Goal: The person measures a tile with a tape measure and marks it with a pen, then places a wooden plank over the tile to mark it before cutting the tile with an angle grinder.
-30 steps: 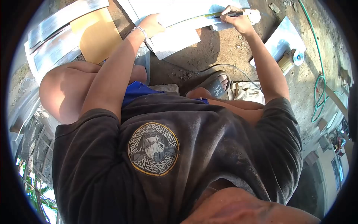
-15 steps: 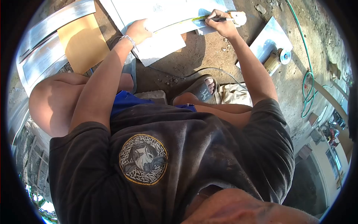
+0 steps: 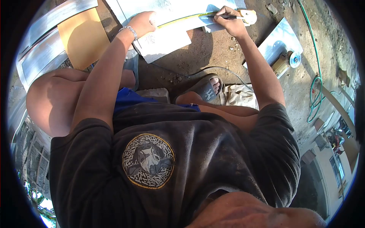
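Note:
A pale, shiny sheet (image 3: 169,42) lies in front of me, with the yellow blade of a tape measure (image 3: 184,19) stretched across it. My left hand (image 3: 143,24), with a bracelet at the wrist, is closed at the blade's left end and rests on the sheet. At the other end, beside the pale tape case (image 3: 249,17), my right hand (image 3: 231,23) pinches a slim dark pen (image 3: 229,16) held sideways over the blade. The pen's tip is too small to make out.
An angle grinder (image 3: 285,62) lies by another metal sheet (image 3: 279,36) on the right. A green hose (image 3: 313,53) runs along the ground beyond. A brown board (image 3: 84,40) and metal strips (image 3: 43,57) lie left. A dark cable (image 3: 216,68) crosses near my sandal (image 3: 207,91).
Both hands keep their grips and stay at the tape. The whole view has shifted slightly, and the right hand's fingers have moved a little along the blade.

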The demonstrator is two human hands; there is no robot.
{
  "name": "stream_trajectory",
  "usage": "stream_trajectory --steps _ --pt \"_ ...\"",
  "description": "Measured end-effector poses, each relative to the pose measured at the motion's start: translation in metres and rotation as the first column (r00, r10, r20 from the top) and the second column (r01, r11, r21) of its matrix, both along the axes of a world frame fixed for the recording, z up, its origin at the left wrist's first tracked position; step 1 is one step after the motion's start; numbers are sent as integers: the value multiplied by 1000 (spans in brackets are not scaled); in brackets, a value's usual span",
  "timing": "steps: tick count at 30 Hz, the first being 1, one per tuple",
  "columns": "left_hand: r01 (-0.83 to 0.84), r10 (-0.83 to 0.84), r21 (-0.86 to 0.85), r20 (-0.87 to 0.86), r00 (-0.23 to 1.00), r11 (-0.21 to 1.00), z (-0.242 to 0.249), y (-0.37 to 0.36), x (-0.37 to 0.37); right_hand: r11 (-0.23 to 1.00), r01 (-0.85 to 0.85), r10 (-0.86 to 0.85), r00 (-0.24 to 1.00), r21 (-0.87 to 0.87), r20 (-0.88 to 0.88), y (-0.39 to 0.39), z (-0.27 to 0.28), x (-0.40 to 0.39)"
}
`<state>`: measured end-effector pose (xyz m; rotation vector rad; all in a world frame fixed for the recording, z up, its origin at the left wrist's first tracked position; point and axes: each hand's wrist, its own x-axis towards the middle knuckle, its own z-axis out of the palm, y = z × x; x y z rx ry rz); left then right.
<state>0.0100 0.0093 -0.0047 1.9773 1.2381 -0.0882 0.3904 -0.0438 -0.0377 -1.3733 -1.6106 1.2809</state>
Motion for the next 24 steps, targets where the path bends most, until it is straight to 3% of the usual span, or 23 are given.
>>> stream_trajectory --steps 2,4,10,13,15,24 --pt "18 -17 19 -34 999 1000 2 1 1 1000 4 -4 1000 15 22 -1 -1 1" --pt "39 -36 39 -67 997 998 4 1 4 999 15 -20 994 -50 -111 -1 -4 1" --pt "-30 31 -79 15 999 996 7 2 3 1000 -8 7 997 -8 -81 -1 3 -1" --pt "-98 101 -43 93 990 994 9 2 13 1000 -21 20 999 21 41 -3 14 -2" --pt "-76 65 73 141 988 994 12 -5 28 1000 -14 14 1000 25 -6 -3 17 -3" --pt "-65 42 240 100 994 969 5 -5 111 1000 9 -6 996 27 -90 2 8 4"
